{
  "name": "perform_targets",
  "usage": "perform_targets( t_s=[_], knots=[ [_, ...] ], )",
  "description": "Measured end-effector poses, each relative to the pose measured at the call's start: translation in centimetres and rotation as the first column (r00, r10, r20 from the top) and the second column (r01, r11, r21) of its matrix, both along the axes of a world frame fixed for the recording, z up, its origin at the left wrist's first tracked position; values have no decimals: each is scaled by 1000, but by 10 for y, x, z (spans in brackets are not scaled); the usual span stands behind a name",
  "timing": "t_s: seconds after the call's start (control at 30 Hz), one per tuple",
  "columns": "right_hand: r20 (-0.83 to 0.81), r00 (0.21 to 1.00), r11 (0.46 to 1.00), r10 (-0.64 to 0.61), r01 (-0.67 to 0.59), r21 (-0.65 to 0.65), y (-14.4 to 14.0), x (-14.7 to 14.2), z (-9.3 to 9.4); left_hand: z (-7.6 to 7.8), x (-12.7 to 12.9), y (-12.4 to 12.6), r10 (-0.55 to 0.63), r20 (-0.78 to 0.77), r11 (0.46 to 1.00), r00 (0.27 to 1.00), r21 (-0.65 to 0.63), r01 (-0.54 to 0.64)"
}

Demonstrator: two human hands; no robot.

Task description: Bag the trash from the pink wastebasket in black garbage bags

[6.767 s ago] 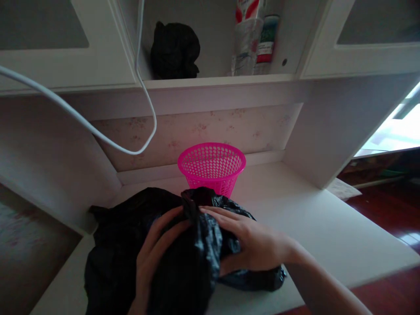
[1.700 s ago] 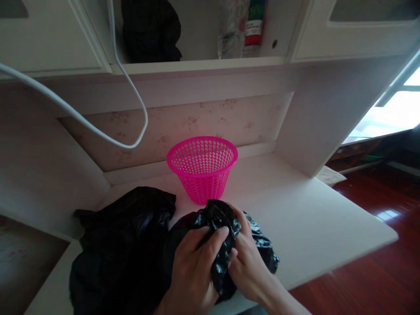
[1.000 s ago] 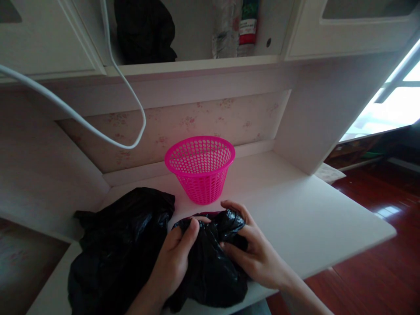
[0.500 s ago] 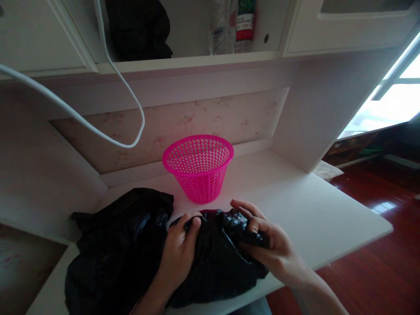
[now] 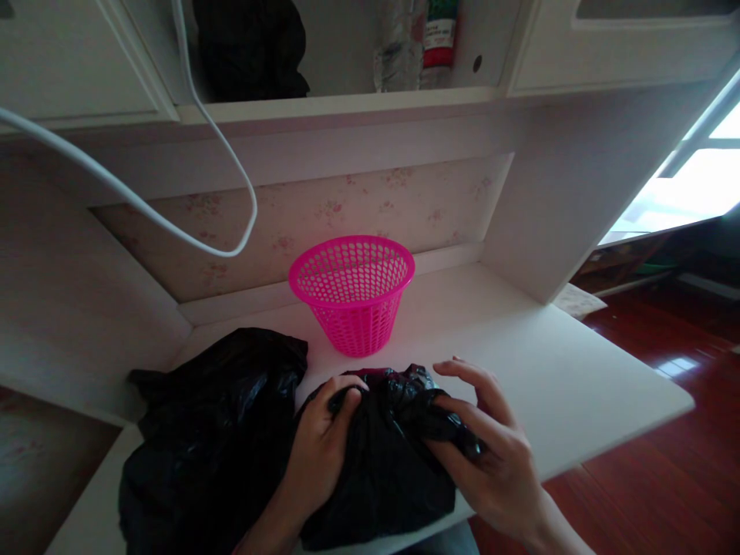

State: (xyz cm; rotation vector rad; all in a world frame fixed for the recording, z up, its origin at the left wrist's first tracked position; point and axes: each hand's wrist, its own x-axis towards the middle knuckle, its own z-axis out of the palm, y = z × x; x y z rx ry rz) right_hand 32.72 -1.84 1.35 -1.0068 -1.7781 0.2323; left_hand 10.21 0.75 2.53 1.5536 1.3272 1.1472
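I see both hands clamped on the black plastic bag (image 5: 381,455) at lower centre of the bench (image 5: 555,378): left hand (image 5: 324,447) pinning, right hand (image 5: 491,455) pinching. I would pull gently, so the thin film does not tear.

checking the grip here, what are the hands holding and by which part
Both hold the crumpled black plastic bag: the left hand pinches its top edge, the right hand grips a bunched fold at its upper right.

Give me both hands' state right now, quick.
Left hand: closed, gripping the black plastic bag.
Right hand: pinching the same bag's edge, other fingers spread open.
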Motion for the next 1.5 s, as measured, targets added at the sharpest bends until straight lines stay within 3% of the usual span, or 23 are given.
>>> perform_targets(
  t_s=[0.07, 0.17, 0.3, 0.37, 0.43, 0.57, 0.67, 0.8, 0.9, 0.97, 1.03, 1.1, 1.17, 1.27, 1.33, 1.37, 1.43, 1.5],
  knots=[
    [-90, 988, 982, 128, -139, -128, -6, 2, 4, -1, 0, -1, -9, -63, 999, 998, 42, 12],
    [-336, 907, 895, 253, -351, -276, -9, 4, 7, -6, 2, -1, -14, -149, 985, 989, 167, 40],
    [-450, 868, 860, 211, -383, -337, 0, -1, 6, -12, 2, 1, 73, -262, 903, 962, 427, 48],
    [-501, 850, 855, 163, -375, -359, 6, -3, 4, -14, -2, 5, 130, -310, 864, 942, 501, 46],
    [-590, 801, 845, 101, -382, -375, 11, -2, -2, -17, -10, 13, 240, -326, 843, 914, 537, -30],
    [-767, 640, 844, -56, -380, -378, 19, 8, -21, -36, -39, 38, 508, -285, 795, 813, 520, -314],
    [-812, 553, 818, -186, -370, -440, 20, 18, -38, -57, -61, 56, 605, -261, 760, 752, 469, -449],
    [-809, 530, 785, -254, -375, -492, 16, 27, -54, -75, -74, 67, 636, -250, 759, 730, 377, -532],
    [-814, 535, 834, -225, -327, -445, 14, 32, -55, -72, -71, 66, 611, -229, 783, 758, 314, -536],
    [-812, 570, 874, -126, -324, -363, 13, 35, -51, -63, -68, 63, 596, -202, 795, 777, 284, -536],
    [-775, 629, 863, 62, -424, -275, 13, 37, -46, -52, -66, 60, 584, -159, 802, 796, 262, -536],
    [-691, 673, 796, 266, -558, -237, 15, 36, -44, -43, -64, 56, 569, -111, 810, 815, 246, -532],
    [-536, 760, 773, 368, -570, -277, 22, 31, -45, -39, -59, 52, 533, 9, 825, 846, 214, -523],
    [-150, 913, 862, 381, -409, -301, 38, 20, -52, -47, -45, 40, 330, 342, 900, 880, 168, -403],
    [114, 915, 901, 387, -349, -258, 48, 12, -55, -59, -33, 26, 203, 415, 921, 887, 226, -316],
    [215, 897, 913, 387, -340, -227, 52, 8, -56, -67, -26, 19, 195, 341, 908, 920, 291, -301],
    [375, 853, 931, 363, -314, -188, 57, 1, -56, -81, -16, 3, 214, 13, 860, 977, 472, -195],
    [482, 810, 942, 335, -278, -189, 58, -3, -58, -94, -10, -9, 224, -370, 819, 902, 573, 32]
  ],
)
